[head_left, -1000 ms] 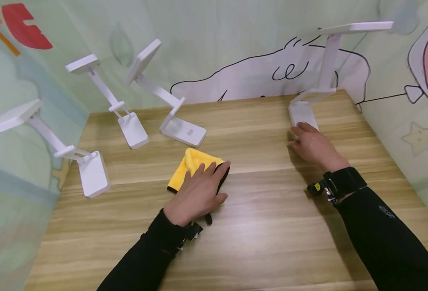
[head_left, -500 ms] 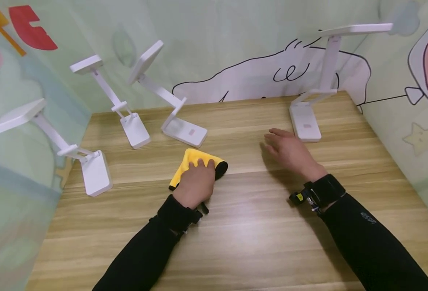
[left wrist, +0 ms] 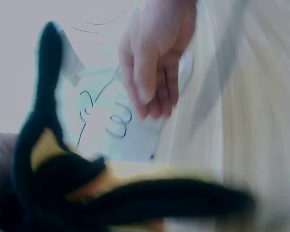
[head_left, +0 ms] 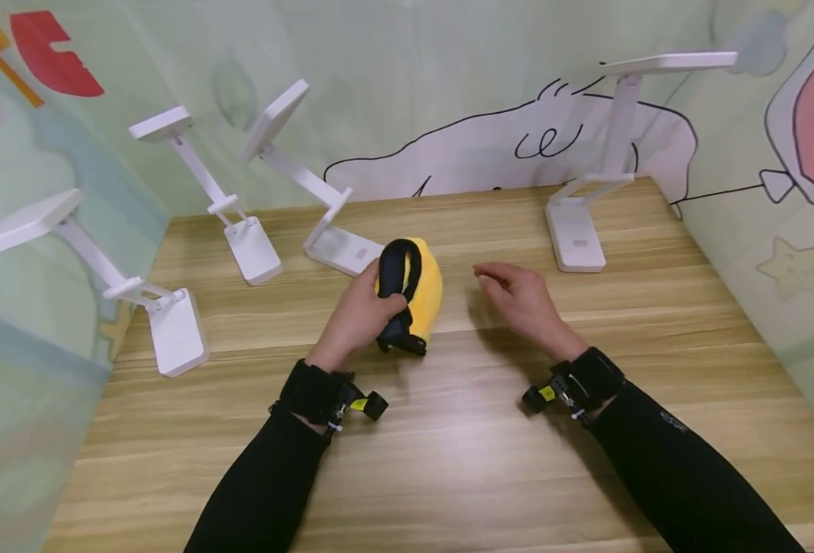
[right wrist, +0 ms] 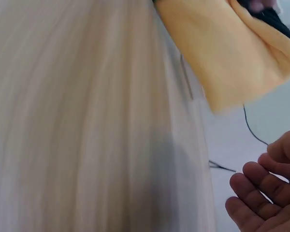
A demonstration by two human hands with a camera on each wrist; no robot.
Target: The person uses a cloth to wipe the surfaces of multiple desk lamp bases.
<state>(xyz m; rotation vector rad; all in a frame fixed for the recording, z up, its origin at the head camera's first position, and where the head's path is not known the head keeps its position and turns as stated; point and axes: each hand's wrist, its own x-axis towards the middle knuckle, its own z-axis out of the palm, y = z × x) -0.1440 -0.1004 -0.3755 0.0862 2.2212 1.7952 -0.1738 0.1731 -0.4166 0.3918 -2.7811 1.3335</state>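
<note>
My left hand [head_left: 359, 313] grips a folded yellow cloth [head_left: 429, 288] with black edging, thumb on the near side, and holds it up over the wooden table. In the left wrist view the cloth's black edging [left wrist: 169, 198] spreads blurred across the bottom. My right hand [head_left: 523, 303] hovers to the right of the cloth with loosely curled fingers and nothing in them. The right wrist view has its fingers [right wrist: 253, 191] below the hanging yellow cloth [right wrist: 232, 53]. Just behind the left hand is the base of a white desk lamp [head_left: 343, 250], partly covered by hand and cloth.
Another white lamp [head_left: 578, 242] stands at the back right, its head level. Two more white lamps, one at the back left [head_left: 253, 252] and one nearer [head_left: 177, 338], stand along the left side. Printed curtains [head_left: 448, 92] enclose the wooden table [head_left: 462, 461].
My left hand went from lying flat on the cloth to gripping and lifting it. My right hand left the right lamp's base and moved left toward the cloth.
</note>
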